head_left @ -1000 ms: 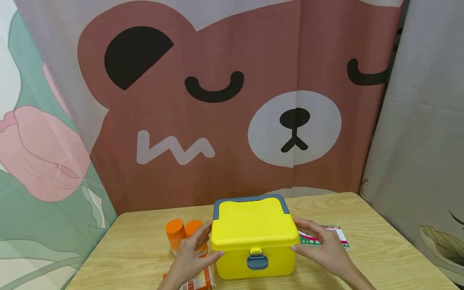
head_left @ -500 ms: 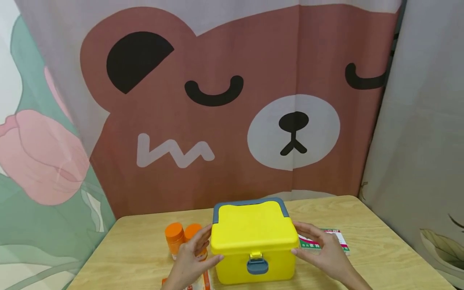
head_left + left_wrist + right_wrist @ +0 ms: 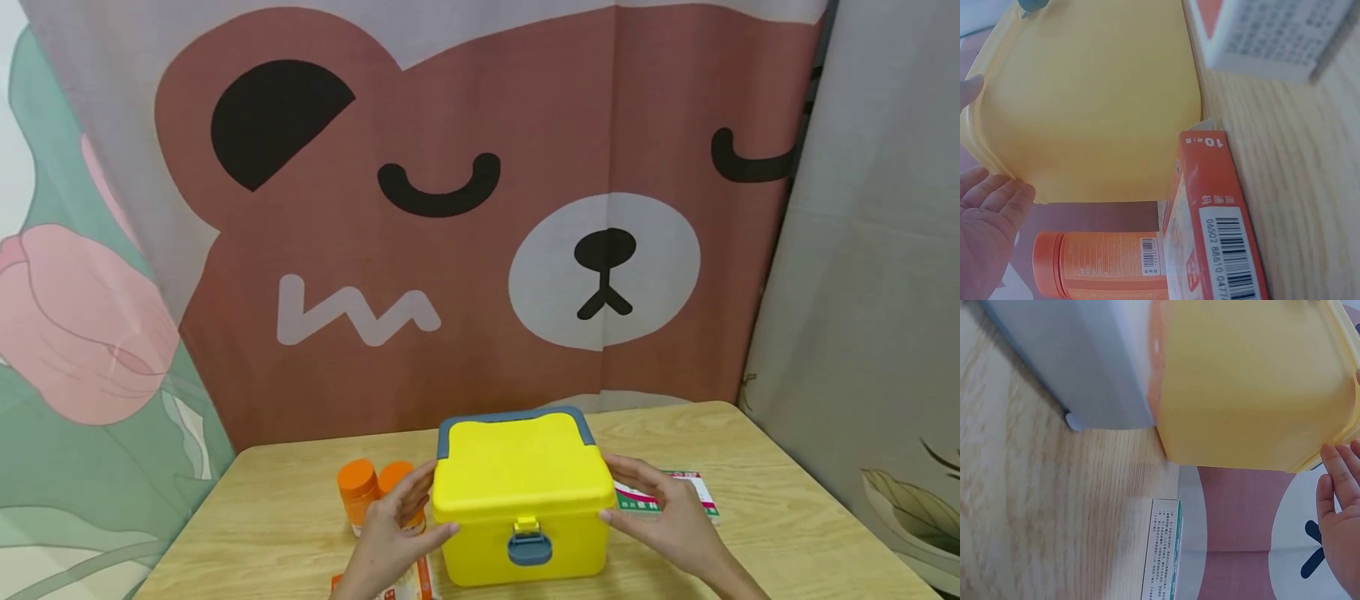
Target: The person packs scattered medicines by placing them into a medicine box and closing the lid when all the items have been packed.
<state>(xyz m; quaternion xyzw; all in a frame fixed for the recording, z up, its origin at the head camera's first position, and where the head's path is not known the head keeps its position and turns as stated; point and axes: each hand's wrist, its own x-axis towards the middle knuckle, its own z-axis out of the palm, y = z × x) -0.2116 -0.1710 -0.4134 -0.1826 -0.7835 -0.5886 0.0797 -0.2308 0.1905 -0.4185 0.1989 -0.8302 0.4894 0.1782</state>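
A yellow storage box (image 3: 525, 467) with a blue-grey handle stands on the table, its lid down. On its front hangs a blue-grey latch (image 3: 529, 548), below a small yellow catch. My left hand (image 3: 390, 527) is at the left side of the lid, thumb by the front corner. Extended fingertips (image 3: 1021, 195) touch the lid's rim in the left wrist view. Mirroring it, my right hand (image 3: 671, 518) rests its fingers along the right side, thumb at the front right corner. In the right wrist view its fingertips (image 3: 1330, 453) meet the lid edge.
Two orange bottles (image 3: 357, 483) stand left of the box, partly behind my left hand. An orange-and-white carton (image 3: 1216, 162) is near them. Close to the wrist cameras are a printed white carton (image 3: 1266, 37) and a pale carton (image 3: 1079, 362). A green-and-white packet (image 3: 701, 492) lies at right.
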